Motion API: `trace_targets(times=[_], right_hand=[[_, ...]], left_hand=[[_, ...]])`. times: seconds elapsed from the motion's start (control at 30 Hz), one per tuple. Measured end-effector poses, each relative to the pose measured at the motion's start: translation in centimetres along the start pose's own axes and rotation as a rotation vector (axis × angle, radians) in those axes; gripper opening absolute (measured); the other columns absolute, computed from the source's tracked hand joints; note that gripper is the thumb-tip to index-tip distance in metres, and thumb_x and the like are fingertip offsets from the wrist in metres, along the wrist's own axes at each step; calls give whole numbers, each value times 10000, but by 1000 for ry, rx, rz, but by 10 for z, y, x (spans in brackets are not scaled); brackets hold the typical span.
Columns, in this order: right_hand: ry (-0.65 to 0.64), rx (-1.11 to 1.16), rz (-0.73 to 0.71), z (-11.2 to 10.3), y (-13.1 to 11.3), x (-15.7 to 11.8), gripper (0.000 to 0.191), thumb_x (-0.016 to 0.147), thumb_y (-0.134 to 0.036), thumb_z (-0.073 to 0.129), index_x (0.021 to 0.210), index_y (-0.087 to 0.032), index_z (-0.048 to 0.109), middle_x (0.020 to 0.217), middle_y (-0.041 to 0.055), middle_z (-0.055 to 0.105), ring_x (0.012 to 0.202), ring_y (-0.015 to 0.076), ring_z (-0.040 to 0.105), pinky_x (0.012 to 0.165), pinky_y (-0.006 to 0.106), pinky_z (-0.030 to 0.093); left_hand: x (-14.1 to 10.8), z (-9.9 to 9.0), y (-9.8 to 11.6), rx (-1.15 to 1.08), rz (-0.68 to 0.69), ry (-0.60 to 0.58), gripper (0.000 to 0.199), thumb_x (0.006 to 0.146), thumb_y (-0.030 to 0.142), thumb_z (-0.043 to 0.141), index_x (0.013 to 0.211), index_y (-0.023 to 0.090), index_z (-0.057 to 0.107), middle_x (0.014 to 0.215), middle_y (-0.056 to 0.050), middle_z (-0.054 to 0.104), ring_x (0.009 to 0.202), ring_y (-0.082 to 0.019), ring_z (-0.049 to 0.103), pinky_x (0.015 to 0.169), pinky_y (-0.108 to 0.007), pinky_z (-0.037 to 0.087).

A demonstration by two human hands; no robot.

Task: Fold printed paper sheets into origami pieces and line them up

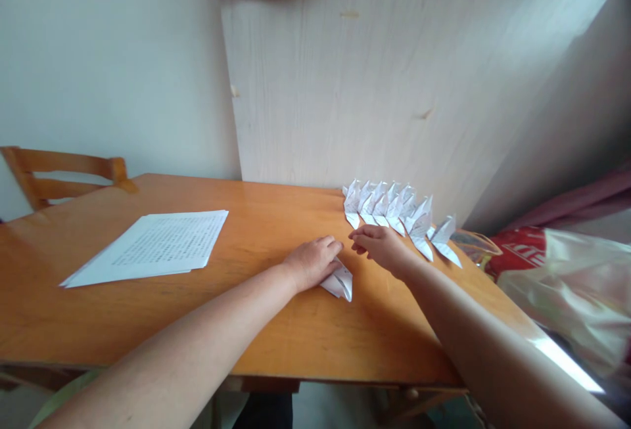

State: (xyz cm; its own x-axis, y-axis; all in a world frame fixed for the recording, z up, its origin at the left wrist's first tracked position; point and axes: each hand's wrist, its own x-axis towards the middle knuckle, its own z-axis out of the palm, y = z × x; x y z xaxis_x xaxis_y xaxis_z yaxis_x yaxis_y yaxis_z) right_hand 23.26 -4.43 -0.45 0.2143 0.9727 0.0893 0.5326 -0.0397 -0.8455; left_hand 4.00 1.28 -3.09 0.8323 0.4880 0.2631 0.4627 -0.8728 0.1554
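Note:
A small folded white paper (340, 282) lies on the wooden table (276, 343) in front of me. My left hand (314, 262) rests over its upper left part, fingers bent around it and pressing it to the tabletop. Just right of it, my right hand (375, 245) hovers with curled fingers, apart from the folded paper; whether something small is between the fingertips is hidden. Beyond my right hand stand several folded paper pieces (379, 204) with upright pointed tips, grouped in rows. One more folded piece (444, 238) stands at their right end.
A stack of printed sheets (167, 242) lies on the table's left part. A wooden chair (73, 166) stands at the far left. Plastic bags (566, 284) and a red package (517, 249) are beside the table's right edge. A wall panel (315, 100) rises behind the table.

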Motion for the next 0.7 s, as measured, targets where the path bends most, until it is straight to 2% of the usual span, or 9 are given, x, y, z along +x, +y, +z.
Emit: trace_targets(times=[0.1, 0.23, 0.3, 0.37, 0.5, 0.7], right_hand=[[12, 38, -20, 7, 1, 13, 192, 800, -237, 523, 900, -190, 680, 734, 33, 696, 653, 157, 634, 556, 244, 458], [40, 25, -82, 14, 16, 19, 149, 770, -215, 543, 859, -190, 659, 692, 4, 654, 637, 148, 600, 585, 248, 446], [34, -16, -118, 14, 23, 16, 138, 751, -207, 576, 848, -192, 672, 676, -10, 640, 624, 147, 572, 585, 252, 427], [-1, -81, -197, 14, 25, 12, 148, 782, -215, 572, 866, -193, 692, 713, -7, 657, 646, 152, 574, 604, 259, 427], [-94, -200, -385, 19, 22, 6, 209, 849, -150, 525, 909, -186, 722, 878, 37, 699, 805, 169, 627, 742, 280, 464], [-207, -328, -470, 24, 20, 1, 246, 875, -94, 519, 908, -199, 739, 846, 38, 644, 766, 154, 609, 737, 269, 456]], left_hand=[[10, 1, -3, 0, 12, 7, 428, 921, 356, 622, 1303, 208, 498, 1156, -77, 625, 990, -233, 640, 806, -338, 525], [14, 7, -11, 71, -10, 153, 775, 780, 566, 738, 1379, 186, 427, 1207, -126, 617, 1119, -302, 591, 947, -432, 487], [14, 9, -15, 104, -41, 195, 882, 724, 634, 752, 1392, 169, 412, 1214, -150, 622, 1146, -331, 573, 983, -478, 455], [13, 10, -17, 89, -57, 176, 906, 723, 652, 743, 1402, 163, 398, 1203, -155, 635, 1135, -327, 583, 971, -475, 453], [14, 7, -16, 37, -63, 124, 942, 725, 691, 716, 1421, 152, 379, 1138, -143, 665, 1113, -319, 600, 951, -458, 447], [10, -1, -12, -66, -107, 77, 901, 698, 601, 790, 1389, 169, 408, 1049, -93, 679, 1011, -286, 634, 913, -414, 453]])
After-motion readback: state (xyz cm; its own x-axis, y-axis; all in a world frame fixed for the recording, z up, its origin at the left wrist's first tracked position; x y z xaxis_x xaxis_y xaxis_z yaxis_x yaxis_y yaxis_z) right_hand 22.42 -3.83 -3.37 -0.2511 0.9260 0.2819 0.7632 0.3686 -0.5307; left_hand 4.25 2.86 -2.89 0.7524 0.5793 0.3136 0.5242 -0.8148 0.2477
